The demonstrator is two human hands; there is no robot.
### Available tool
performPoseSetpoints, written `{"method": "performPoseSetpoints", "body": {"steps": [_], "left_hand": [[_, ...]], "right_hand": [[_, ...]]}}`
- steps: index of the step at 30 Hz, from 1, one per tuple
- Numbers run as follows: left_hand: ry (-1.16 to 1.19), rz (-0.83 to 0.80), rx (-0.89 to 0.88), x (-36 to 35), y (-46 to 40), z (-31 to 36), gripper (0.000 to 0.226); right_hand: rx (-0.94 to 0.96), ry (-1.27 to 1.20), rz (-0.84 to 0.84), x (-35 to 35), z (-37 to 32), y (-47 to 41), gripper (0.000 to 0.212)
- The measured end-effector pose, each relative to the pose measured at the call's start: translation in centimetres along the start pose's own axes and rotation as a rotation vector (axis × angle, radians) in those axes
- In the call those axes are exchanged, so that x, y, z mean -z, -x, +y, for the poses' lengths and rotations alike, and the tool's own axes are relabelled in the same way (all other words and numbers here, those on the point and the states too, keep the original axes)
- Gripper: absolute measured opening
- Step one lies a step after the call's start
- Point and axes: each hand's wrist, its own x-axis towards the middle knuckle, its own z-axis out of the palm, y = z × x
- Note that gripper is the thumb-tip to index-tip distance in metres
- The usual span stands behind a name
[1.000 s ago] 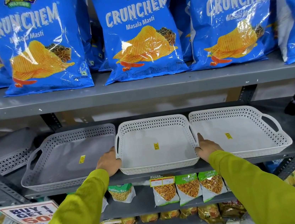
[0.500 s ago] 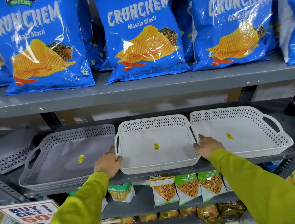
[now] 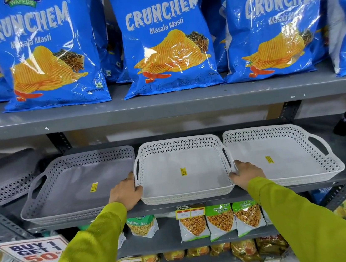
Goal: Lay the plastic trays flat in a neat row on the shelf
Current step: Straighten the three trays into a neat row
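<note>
On the shelf (image 3: 177, 205), three trays lie flat, side by side. I see my left hand (image 3: 125, 193) and right hand (image 3: 246, 175) clamped on the middle tray (image 3: 183, 173); final squaring remains, I judge.

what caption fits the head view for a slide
Both hands grip the middle white tray between two others.
</note>
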Motion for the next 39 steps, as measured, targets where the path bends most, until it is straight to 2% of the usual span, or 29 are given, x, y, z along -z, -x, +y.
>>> {"method": "performPoseSetpoints", "body": {"steps": [8, 13, 39], "left_hand": [[0.003, -0.006, 0.000, 0.09, 0.12, -0.04, 0.050], [0.011, -0.011, -0.002, 0.17, 0.14, -0.10, 0.054], [-0.022, -0.019, 0.000, 0.19, 0.36, 0.15, 0.050]], "right_hand": [[-0.004, 0.002, -0.002, -0.01, -0.03, 0.08, 0.046], [0.002, -0.005, 0.002, 0.00, -0.03, 0.00, 0.040], [0.003, -0.008, -0.001, -0.09, 0.17, -0.26, 0.036]]}}
